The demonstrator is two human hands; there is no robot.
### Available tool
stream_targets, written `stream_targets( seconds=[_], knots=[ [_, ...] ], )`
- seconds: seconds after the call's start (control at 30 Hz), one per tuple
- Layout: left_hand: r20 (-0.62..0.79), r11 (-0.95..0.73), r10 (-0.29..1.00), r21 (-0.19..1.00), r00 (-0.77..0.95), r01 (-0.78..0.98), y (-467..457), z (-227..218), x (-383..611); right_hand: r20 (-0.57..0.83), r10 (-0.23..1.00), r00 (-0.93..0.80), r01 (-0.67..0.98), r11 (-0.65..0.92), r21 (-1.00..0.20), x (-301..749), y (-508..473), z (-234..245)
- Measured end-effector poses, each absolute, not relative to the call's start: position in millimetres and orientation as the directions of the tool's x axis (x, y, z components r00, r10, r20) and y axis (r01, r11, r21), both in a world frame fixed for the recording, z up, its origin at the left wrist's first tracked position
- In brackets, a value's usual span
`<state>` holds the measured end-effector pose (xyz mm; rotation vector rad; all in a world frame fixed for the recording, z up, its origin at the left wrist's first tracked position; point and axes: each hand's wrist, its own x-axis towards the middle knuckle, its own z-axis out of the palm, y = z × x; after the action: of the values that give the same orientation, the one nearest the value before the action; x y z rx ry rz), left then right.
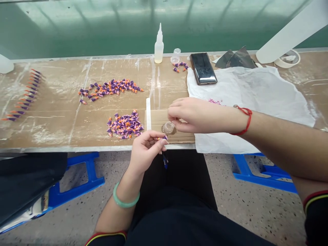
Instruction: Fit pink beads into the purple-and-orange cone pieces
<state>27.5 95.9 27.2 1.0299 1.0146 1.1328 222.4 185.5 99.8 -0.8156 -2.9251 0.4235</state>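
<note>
L hand (pixel 146 153) grips purple piece (pixel 164 137); R hand (pixel 189 114) pinched over clear disc (pixel 168 128), cardboard (pixel 156 119) on dusty bench (pixel 56 133).

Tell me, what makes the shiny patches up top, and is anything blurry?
Head view: the green panel behind the bench carries pale glare and streaky reflections. Head view: the small blue piece in the left hand looks slightly blurred, and the bench edges bend a little toward the sides.

The left hand (pixel 145 153) is wearing one bangle (pixel 126 198), the right hand (pixel 194 114) one red string (pixel 246 119). The bench (pixel 58 71) is carrying one bottle (pixel 159 48), one cup (pixel 175 55), one phone (pixel 203 68), one tape roll (pixel 288 58), one cardboard sheet (pixel 156 119), two heaps of pieces (pixel 110 88) and one row of pieces (pixel 24 97).
</note>
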Motion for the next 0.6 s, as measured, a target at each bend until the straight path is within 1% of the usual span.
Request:
stream_targets(
  seconds=[0.13, 0.23, 0.43, 0.6],
  knots=[
    [-0.067, 0.082, 0.996, 0.947, 0.057, -0.31, 95, 34, 32, 0.01, 0.542, -0.84, 0.459, 0.722, -0.518, 229, 179, 104],
    [-0.048, 0.064, 0.997, 0.942, 0.055, -0.329, 95, 39, 35, 0.005, 0.537, -0.844, 0.423, 0.672, -0.608, 231, 174, 109],
    [-0.005, 0.018, 0.999, 0.954, 0.042, -0.298, 94, 43, 39, -0.011, 0.53, -0.848, 0.412, 0.647, -0.642, 233, 169, 113],
    [0.053, -0.038, 0.998, 0.952, 0.042, -0.303, 94, 45, 42, 0.014, 0.53, -0.848, 0.393, 0.645, -0.656, 231, 165, 115]
  ],
)
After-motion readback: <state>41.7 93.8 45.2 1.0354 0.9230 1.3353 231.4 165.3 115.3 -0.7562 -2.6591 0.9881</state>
